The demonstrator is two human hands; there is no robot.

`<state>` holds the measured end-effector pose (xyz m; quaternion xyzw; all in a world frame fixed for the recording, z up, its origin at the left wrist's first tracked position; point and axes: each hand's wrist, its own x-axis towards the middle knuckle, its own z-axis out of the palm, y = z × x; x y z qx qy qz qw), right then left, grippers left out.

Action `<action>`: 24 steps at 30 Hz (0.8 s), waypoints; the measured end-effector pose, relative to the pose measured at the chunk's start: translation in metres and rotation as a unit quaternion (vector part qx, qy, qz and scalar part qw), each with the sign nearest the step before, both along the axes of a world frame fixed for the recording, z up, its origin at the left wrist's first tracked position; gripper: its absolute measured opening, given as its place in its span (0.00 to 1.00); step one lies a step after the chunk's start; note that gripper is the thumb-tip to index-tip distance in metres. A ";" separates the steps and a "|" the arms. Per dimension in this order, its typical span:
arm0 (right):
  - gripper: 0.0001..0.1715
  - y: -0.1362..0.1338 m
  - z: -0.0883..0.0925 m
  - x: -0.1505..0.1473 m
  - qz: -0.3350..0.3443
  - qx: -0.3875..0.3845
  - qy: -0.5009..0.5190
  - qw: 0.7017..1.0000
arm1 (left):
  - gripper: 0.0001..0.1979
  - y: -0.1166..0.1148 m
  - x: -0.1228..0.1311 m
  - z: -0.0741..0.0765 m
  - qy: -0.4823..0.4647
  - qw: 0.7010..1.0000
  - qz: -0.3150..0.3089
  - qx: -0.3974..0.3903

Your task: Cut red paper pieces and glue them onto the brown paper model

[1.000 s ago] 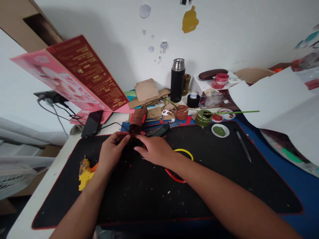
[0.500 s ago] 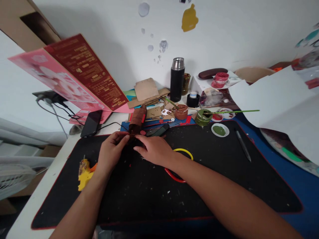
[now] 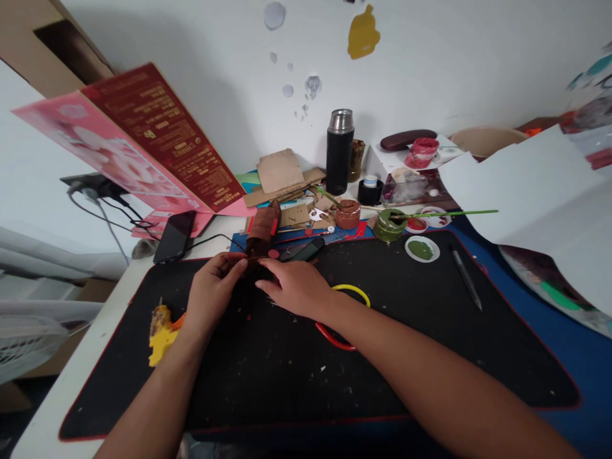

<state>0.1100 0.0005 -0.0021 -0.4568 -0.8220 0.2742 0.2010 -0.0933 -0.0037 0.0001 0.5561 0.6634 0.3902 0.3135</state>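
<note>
Near the back left of the black mat [image 3: 287, 376], my left hand [image 3: 213, 287] pinches a small, thin brown piece [image 3: 253, 259] between thumb and fingers. My right hand [image 3: 297, 285] touches the other end of that piece with its index finger, its thumb held apart below. Just behind the fingertips lies a brown cylindrical object [image 3: 262, 228] with red strips. A dark green-handled tool [image 3: 305, 250] rests behind my right hand. Under my right wrist is a yellow and red ring [image 3: 352, 291].
A yellow glue gun [image 3: 163, 336] lies left of my left forearm. Behind are a phone [image 3: 174, 237], cardboard scraps [image 3: 280, 171], a black flask [image 3: 340, 153], a brown paint jar [image 3: 347, 214] and a green paint jar [image 3: 389, 225]. A pen [image 3: 465, 278] lies right.
</note>
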 end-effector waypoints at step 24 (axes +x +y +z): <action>0.30 0.000 -0.002 0.000 0.001 0.006 -0.003 1.000 | 0.22 -0.001 0.002 0.002 0.000 1.000 -0.002 -0.003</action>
